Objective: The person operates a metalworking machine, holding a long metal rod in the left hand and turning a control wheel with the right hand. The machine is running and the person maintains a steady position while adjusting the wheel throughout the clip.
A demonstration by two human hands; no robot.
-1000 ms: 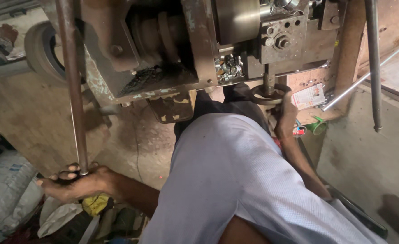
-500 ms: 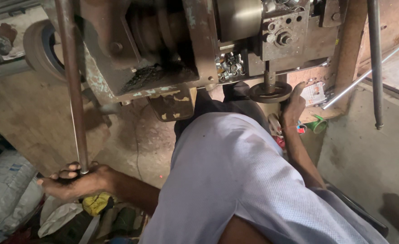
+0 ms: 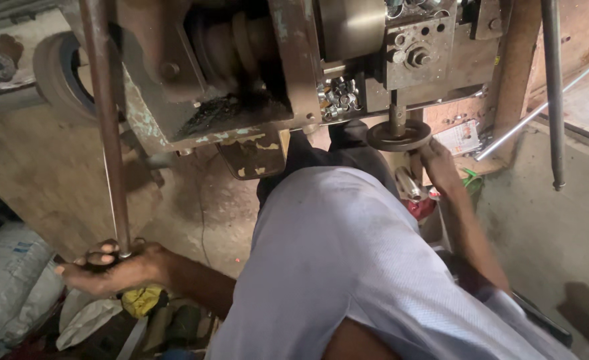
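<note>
From up here I see my left hand (image 3: 111, 267) low and far out to the side, fingers curled loosely about the bottom end of the long rusty rod (image 3: 108, 127), whose long axis runs nearly straight up from my palm past the machine body (image 3: 241, 73). My right hand (image 3: 438, 167) reaches forward under the machine, fingers closed at the rim of the small round handwheel (image 3: 399, 135), which hangs flat on a short vertical shaft, just left of that hand.
</note>
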